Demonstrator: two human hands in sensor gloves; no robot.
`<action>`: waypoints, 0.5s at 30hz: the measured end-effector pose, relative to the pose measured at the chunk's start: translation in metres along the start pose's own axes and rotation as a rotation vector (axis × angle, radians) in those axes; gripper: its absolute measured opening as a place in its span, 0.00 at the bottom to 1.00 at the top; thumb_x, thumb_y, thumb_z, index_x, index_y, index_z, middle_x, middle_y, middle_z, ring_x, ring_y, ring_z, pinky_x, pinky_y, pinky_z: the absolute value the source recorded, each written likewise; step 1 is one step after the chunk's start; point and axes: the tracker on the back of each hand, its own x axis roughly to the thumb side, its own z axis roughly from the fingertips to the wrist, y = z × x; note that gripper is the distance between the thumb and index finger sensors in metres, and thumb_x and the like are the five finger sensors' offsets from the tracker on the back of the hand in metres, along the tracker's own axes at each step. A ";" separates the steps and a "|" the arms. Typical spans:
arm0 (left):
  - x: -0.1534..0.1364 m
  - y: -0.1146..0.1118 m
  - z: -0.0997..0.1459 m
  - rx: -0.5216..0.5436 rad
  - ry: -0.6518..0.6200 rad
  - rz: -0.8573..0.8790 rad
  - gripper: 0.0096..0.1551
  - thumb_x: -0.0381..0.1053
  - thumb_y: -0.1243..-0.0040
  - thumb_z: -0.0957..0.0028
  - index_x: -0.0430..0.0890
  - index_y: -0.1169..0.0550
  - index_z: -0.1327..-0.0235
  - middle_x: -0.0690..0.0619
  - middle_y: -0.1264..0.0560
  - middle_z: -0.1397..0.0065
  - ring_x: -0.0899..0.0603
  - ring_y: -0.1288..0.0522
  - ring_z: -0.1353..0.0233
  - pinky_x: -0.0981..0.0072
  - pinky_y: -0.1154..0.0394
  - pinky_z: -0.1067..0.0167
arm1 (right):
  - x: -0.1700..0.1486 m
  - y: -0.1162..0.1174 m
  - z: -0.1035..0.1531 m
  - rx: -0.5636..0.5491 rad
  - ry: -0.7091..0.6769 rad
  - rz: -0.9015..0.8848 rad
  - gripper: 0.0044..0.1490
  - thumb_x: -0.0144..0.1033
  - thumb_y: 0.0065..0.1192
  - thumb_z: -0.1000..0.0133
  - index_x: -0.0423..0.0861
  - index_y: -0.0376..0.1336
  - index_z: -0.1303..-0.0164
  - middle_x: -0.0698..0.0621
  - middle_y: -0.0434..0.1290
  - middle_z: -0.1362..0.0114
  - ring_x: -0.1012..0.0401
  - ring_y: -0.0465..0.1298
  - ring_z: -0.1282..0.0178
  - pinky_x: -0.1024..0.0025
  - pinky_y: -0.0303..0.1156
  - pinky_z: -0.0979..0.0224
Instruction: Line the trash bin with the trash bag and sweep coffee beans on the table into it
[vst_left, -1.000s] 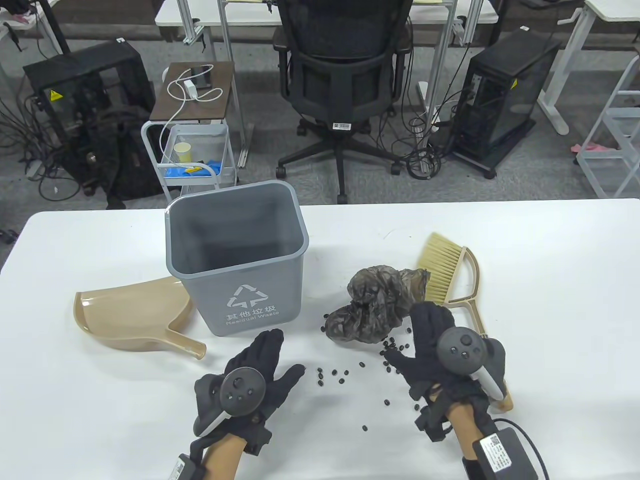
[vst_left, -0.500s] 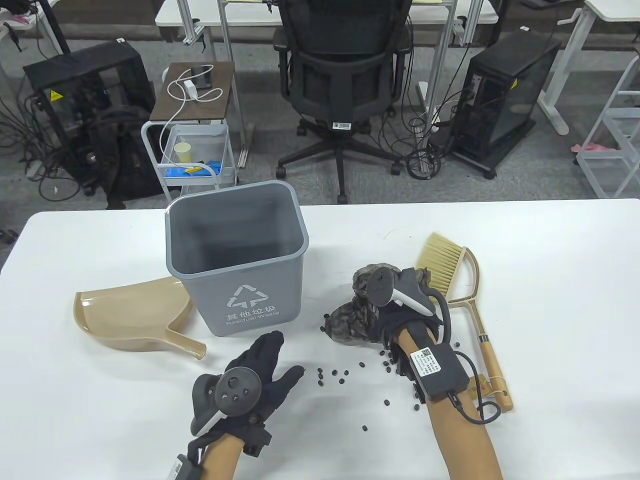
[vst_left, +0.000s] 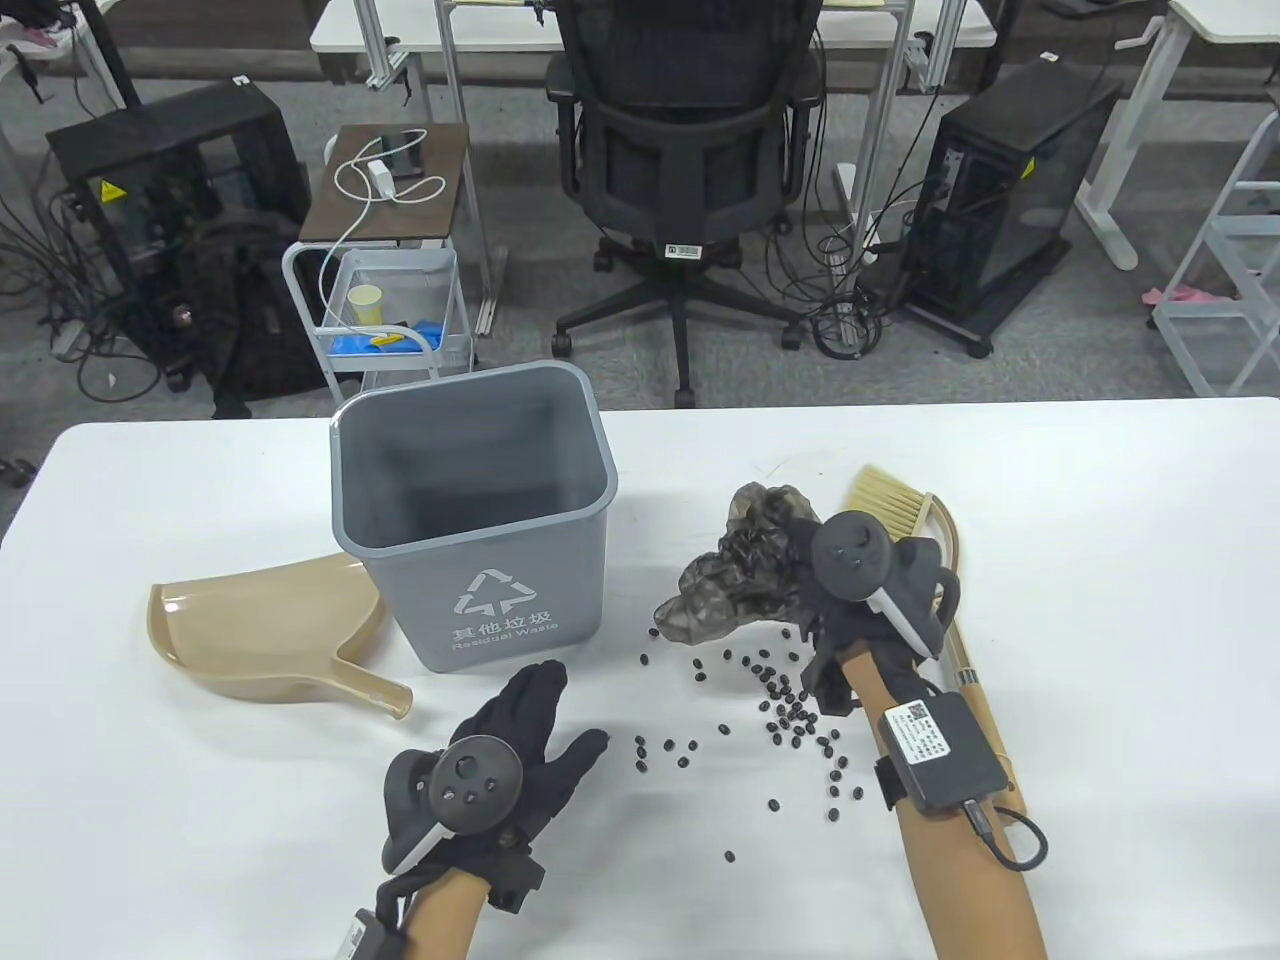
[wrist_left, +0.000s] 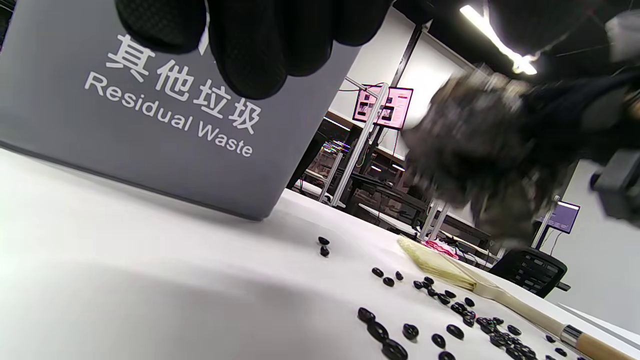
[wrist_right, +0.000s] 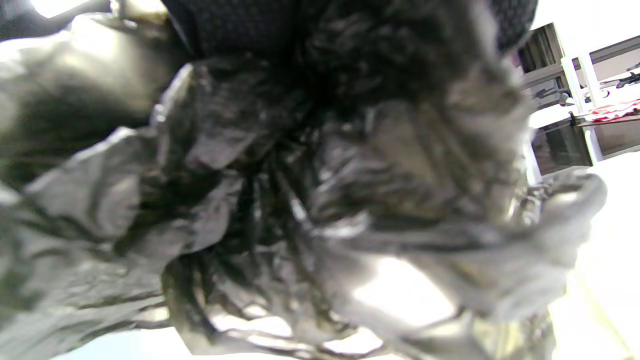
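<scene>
A grey trash bin (vst_left: 480, 520) stands upright and unlined at the table's middle; its labelled wall (wrist_left: 150, 115) fills the left wrist view. To its right, my right hand (vst_left: 815, 575) grips the crumpled dark trash bag (vst_left: 735, 580) and holds it off the table; the bag (wrist_right: 300, 200) fills the right wrist view, and in the left wrist view the bag (wrist_left: 480, 150) hangs blurred above the beans. Several coffee beans (vst_left: 790, 705) lie scattered below the bag, also coffee beans (wrist_left: 450, 320). My left hand (vst_left: 545, 725) rests flat on the table in front of the bin, fingers straight, holding nothing.
A tan dustpan (vst_left: 270, 625) lies left of the bin. A hand broom (vst_left: 900, 520) lies at the right, partly under my right forearm; its bristles and handle (wrist_left: 480, 285) lie past the beans. An office chair (vst_left: 690, 150) and a cart (vst_left: 390, 310) stand beyond the table.
My right hand reached forward from near the beans, closed on the trash bag and lifted it up and to the right, uncovering more beans. The left hand stayed put.
</scene>
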 end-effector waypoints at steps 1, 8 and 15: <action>0.000 -0.001 0.000 -0.003 -0.003 0.013 0.47 0.72 0.45 0.42 0.44 0.37 0.19 0.41 0.33 0.17 0.36 0.26 0.25 0.36 0.31 0.31 | 0.001 -0.013 0.003 -0.015 -0.004 -0.074 0.25 0.36 0.65 0.51 0.54 0.67 0.42 0.48 0.79 0.44 0.51 0.81 0.49 0.50 0.73 0.43; 0.014 0.016 0.000 0.083 -0.118 0.187 0.51 0.72 0.45 0.41 0.45 0.45 0.16 0.41 0.43 0.12 0.33 0.37 0.17 0.32 0.36 0.28 | -0.003 -0.059 0.034 -0.021 -0.005 -0.702 0.25 0.39 0.63 0.49 0.48 0.67 0.41 0.48 0.83 0.51 0.52 0.85 0.57 0.54 0.79 0.52; 0.091 0.049 -0.015 0.198 -0.391 0.250 0.62 0.71 0.36 0.46 0.45 0.54 0.14 0.42 0.52 0.09 0.31 0.45 0.13 0.27 0.39 0.26 | -0.014 -0.030 0.057 0.185 0.091 -1.084 0.26 0.43 0.61 0.47 0.41 0.67 0.44 0.53 0.85 0.58 0.58 0.88 0.66 0.61 0.82 0.60</action>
